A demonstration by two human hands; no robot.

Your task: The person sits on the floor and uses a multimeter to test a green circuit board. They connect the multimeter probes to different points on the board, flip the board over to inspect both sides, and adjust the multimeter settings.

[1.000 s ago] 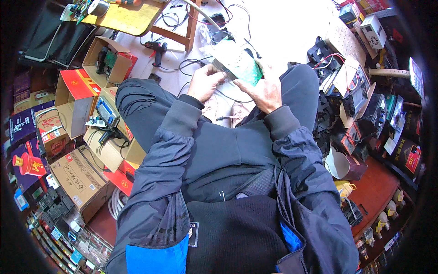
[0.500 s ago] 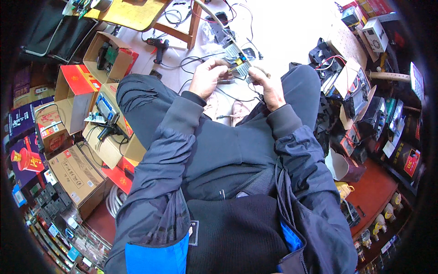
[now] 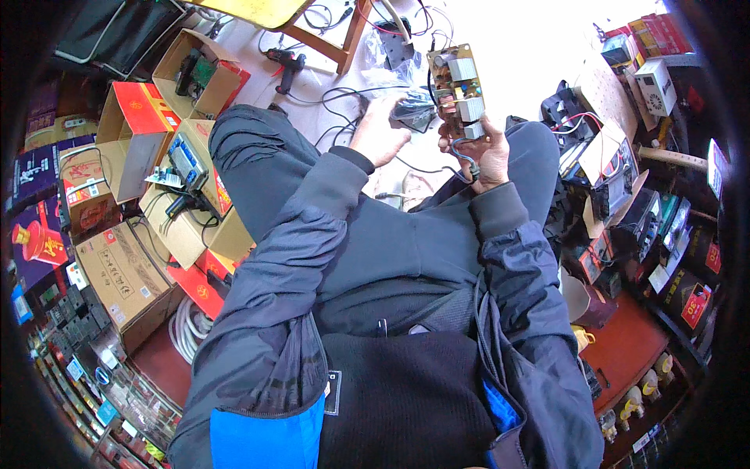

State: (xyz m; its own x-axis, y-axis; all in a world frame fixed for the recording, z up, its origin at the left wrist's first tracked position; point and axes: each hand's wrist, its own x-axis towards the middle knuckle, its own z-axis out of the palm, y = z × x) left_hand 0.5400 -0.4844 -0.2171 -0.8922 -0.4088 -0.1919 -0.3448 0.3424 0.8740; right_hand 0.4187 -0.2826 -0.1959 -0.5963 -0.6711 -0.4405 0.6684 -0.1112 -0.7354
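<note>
Above the floor (image 3: 547,47), between the knees, the right hand (image 3: 486,150) pinches a circuit board (image 3: 458,87) upright; the left hand (image 3: 378,134) closes on a dark part (image 3: 412,111). Open cardboard boxes (image 3: 133,141) crowd the floor's left edge.

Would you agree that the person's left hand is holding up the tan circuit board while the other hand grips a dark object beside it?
Not quite: in the head view the right hand holds up the tan circuit board, while the left hand grips the dark object beside it.
</note>
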